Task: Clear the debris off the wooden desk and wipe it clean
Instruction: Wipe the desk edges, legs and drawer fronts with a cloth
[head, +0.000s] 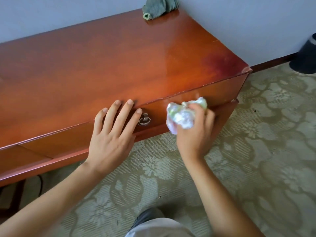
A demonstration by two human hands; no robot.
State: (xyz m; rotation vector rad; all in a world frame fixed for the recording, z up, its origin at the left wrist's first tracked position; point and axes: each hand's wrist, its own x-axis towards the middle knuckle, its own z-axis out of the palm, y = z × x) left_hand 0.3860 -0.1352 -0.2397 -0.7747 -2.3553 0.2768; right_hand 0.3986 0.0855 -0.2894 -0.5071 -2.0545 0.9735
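Crumpled wad [183,115] gripped in right hand [193,132], lower centre, off bench [119,65] edge, likely bound for bin [306,55], right edge. Left hand [111,139] flat, fingers spread, empty. Cloth [159,7] parked top centre for wiping.

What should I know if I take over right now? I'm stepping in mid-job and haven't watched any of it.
Right hand: grips a crumpled wad of debris, in front of the desk's front edge.
Left hand: open, fingers straight, fingertips at the wooden desk's front edge beside the ring pull.
Grey cloth: bunched at the desk's far end by the wall, untouched.
Dark bin: on the floor past the desk's right end.
Done: visible desktop shows no loose debris.
Left: bin the wad, then wipe with the cloth.
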